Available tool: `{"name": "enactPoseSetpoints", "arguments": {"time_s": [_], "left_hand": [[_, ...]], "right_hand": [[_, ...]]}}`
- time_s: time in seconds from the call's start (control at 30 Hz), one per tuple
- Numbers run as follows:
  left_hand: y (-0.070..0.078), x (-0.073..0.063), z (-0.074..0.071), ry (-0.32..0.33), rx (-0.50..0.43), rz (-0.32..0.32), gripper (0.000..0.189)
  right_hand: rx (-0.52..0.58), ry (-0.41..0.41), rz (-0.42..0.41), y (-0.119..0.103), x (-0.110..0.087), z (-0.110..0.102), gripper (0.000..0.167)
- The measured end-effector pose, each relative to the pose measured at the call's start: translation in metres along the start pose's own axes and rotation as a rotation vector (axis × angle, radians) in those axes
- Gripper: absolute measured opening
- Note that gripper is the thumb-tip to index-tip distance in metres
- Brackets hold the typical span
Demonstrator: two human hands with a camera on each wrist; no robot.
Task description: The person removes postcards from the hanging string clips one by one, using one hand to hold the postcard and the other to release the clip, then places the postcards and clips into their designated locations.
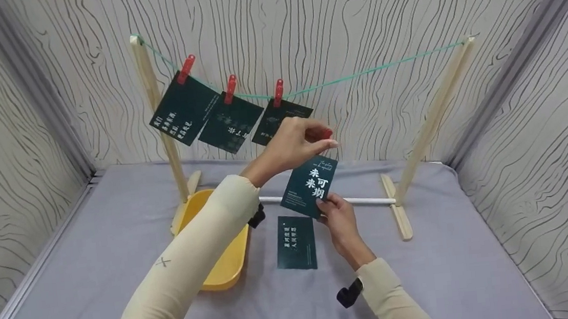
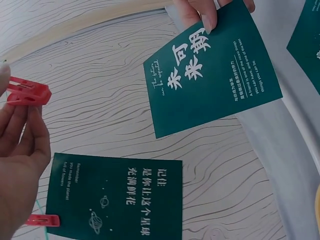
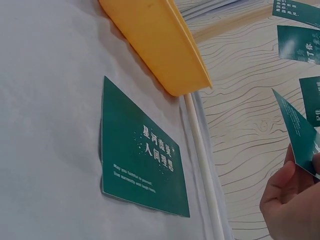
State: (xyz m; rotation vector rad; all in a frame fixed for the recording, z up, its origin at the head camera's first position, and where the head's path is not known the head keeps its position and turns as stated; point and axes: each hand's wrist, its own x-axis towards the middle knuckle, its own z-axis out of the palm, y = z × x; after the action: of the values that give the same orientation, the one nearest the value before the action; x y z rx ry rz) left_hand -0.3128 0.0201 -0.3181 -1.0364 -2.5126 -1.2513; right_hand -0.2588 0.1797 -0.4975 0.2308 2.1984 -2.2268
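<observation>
Cards and pegs in a person's two hands, as I look on. The left hand (image 1: 287,145) pinches a red peg (image 2: 31,93), smooth and plastic-looking, its thumb and fingers together on one end while the block-like other end projects free. The right hand (image 1: 342,222) clamps its grip on a held card (image 1: 302,186) at a lower corner, thumb on the printed face. This card, a thin, dark green rectangle with straight edges and white lettering, is in the air below the left hand; the peg is near its upper edge but apart from it in the left-wrist view. Its long axis slants steeply from lower left to upper right in the head view, the end with the script line pointing up and the printed face turned toward the wearer. Behind, a taut green cord (image 1: 376,68) joins two posts of pale, squared wood, linked near the base by a smooth white rod (image 1: 372,200). Three similar cards hang tilted from the cord, each under a red clip. On the worktop (image 1: 453,268), covered in soft, faintly wrinkled greyish-lilac cloth, a flat card (image 1: 297,256) lies with its long axis running away from the wearer, beside a yellow tub (image 1: 231,267) with rounded corners. Dark, wavy grain lines pattern the pale walls.
</observation>
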Motion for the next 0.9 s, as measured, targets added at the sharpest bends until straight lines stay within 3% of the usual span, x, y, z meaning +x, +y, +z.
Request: {"name": "enactPoseSetpoints", "arguments": {"time_s": [0.3, 0.9], "left_hand": [[-0.015, -0.015, -0.005, -0.152, -0.054, -0.100, 0.021], [-0.037, -0.034, -0.009, -0.217, -0.018, -0.160, 0.021]], "right_hand": [[-0.058, -0.019, 0.020, 0.011, -0.004, 0.008, 0.029], [-0.107, -0.064, 0.086, 0.026, -0.011, 0.004, 0.028]]}}
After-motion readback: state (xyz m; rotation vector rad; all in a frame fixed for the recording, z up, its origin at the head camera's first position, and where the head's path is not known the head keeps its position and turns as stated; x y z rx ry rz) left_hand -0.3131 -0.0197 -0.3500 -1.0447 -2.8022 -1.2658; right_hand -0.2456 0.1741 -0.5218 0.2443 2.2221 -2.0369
